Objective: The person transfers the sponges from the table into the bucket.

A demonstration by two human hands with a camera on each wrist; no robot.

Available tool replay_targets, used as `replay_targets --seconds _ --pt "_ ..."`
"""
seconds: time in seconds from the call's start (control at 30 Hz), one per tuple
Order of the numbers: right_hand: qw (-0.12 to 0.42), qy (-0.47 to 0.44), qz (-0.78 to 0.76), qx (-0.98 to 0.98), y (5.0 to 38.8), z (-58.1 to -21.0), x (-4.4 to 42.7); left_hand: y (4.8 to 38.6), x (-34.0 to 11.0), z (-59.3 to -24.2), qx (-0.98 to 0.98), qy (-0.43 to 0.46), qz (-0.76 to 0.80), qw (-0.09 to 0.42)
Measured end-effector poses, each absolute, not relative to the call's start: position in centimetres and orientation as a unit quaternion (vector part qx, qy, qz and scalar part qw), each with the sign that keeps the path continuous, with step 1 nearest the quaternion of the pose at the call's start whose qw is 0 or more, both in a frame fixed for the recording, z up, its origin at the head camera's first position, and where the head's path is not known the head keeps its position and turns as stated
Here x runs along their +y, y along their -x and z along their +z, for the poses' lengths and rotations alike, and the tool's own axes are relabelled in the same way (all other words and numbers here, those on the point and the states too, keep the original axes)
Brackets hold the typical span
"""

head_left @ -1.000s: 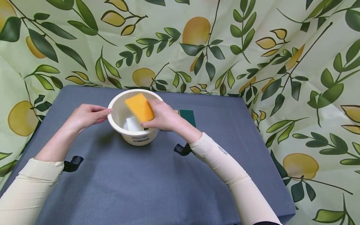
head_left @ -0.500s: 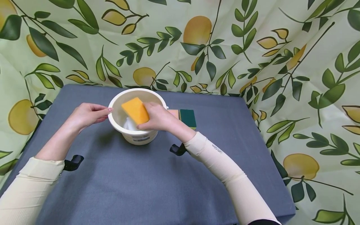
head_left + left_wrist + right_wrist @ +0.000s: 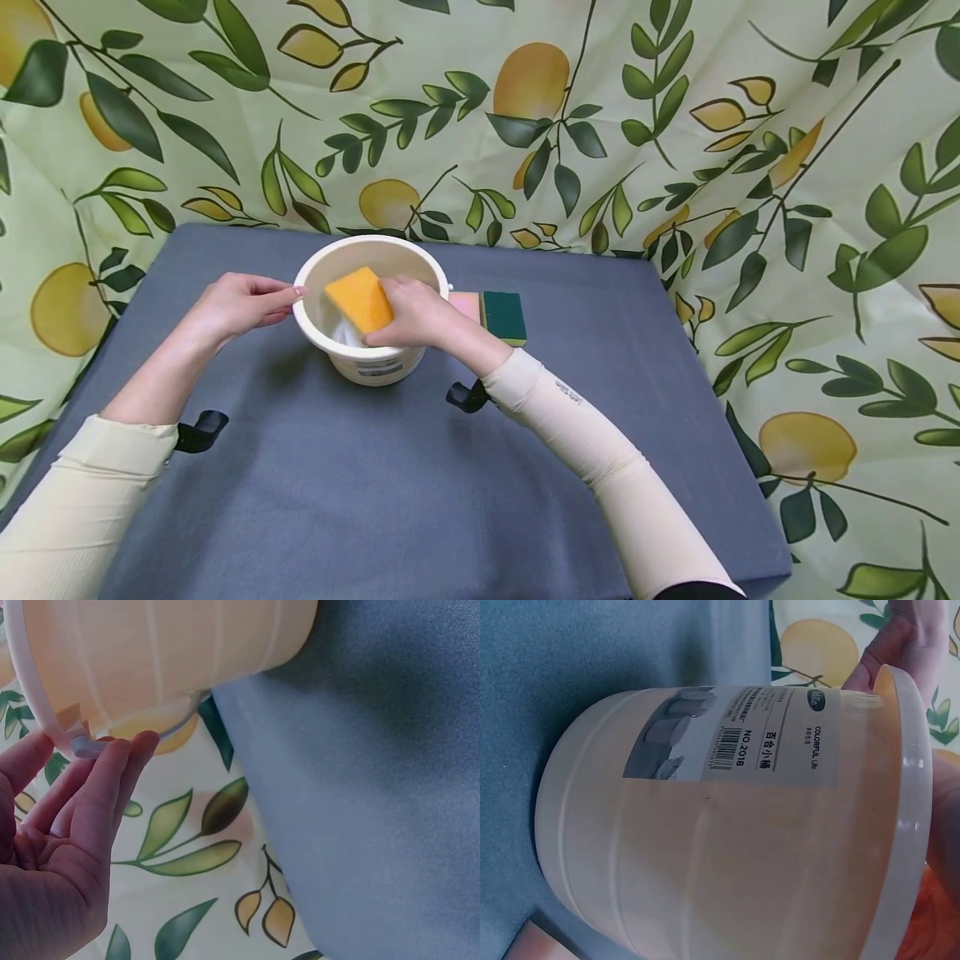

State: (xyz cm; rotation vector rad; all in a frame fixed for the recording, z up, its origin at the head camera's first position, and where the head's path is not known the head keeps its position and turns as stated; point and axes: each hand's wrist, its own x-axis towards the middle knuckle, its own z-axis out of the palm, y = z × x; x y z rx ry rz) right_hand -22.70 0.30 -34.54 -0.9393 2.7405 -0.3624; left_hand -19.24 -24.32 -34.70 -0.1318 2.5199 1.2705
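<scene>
A cream plastic bucket (image 3: 411,363) stands upright near the table's back edge. At its left rim my left hand (image 3: 243,304) pinches the edge, thumb on the rim and fingertips by the handle joint (image 3: 86,746) in the left wrist view. My right hand (image 3: 412,313) reaches into the bucket's mouth and grips an orange-yellow sponge (image 3: 355,297), tilted inside the rim. Something white (image 3: 346,333) lies below the sponge in the bucket, partly hidden. From the right wrist camera, the bucket wall (image 3: 742,855) hides most of the right hand; part of the sponge (image 3: 931,922) shows.
Right of the bucket lie a green-topped scouring sponge (image 3: 503,315) and a pink piece (image 3: 465,304), partly covered by the right hand. A blue-grey cloth covers the table (image 3: 360,483). Behind hangs a curtain (image 3: 450,50) with a lemon-and-leaf print.
My right hand has moved left and slightly lower into the bucket with the orange sponge, uncovering more of the pink piece and green sponge. My left hand keeps its place on the rim.
</scene>
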Motion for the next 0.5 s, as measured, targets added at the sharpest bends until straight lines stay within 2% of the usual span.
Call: replay_targets --seconds 0.5 --pt "0.114 0.332 -0.101 0.931 22.68 -34.31 0.01 19.31 -24.25 -34.65 0.882 0.05 0.441 0.159"
